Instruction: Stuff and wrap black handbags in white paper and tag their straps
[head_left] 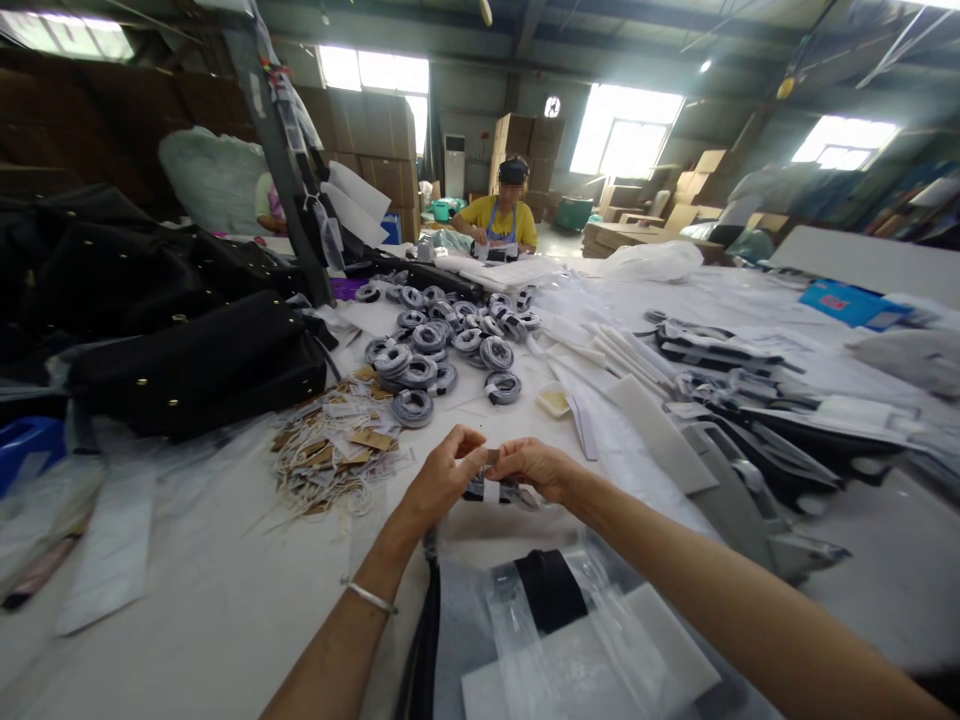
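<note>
The hands meet just above the white tabletop [225, 580], left hand [442, 475] and right hand [536, 468] both pinching a small brown paper tag [493, 457] over a grey coiled strap [491, 492], where a close fingertip grip should steady it.

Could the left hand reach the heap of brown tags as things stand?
Likely yes: the brown tags lie close beside the left hand with nothing between, though it pinches a small piece.

Small grey coil [475, 491] w/ white band [491, 491], btwn left grip [444, 472] & right grip [534, 466].
</note>
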